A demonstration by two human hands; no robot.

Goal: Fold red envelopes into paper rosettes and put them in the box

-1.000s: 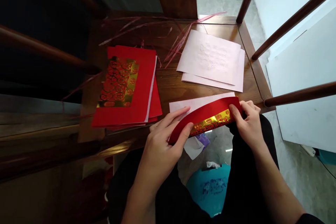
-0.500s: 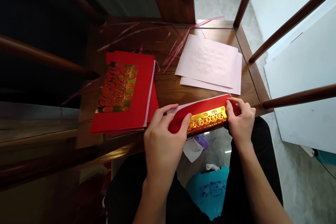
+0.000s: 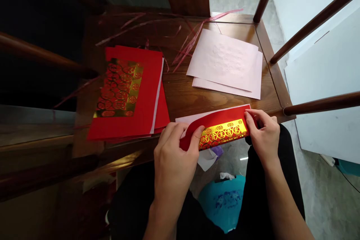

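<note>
Both hands hold a red paper sheet (image 3: 225,117) with a shiny gold coin-and-character pattern, curled over at the seat's front edge. Its pale underside shows along the far edge. My left hand (image 3: 174,153) pinches the left end, thumb on the red face and fingers behind. At the right end, my right hand (image 3: 264,129) grips the sheet's edge between thumb and fingers. A pile of similar red sheets (image 3: 140,125) lies to the left. Beyond my hands, two pale pink sheets (image 3: 225,62) rest overlapped, the upper one with embossed marks.
The papers lie on a wooden chair seat (image 3: 180,99) with brown rods (image 3: 323,103) around it. Pink plastic strips (image 3: 192,43) are strewn at the back. Below, between my knees, are a turquoise bin (image 3: 222,202) and a purple-and-white packet (image 3: 209,157).
The right hand has shifted slightly right and down with its end of the sheet, and more of the gold face shows. The view has moved a little.
</note>
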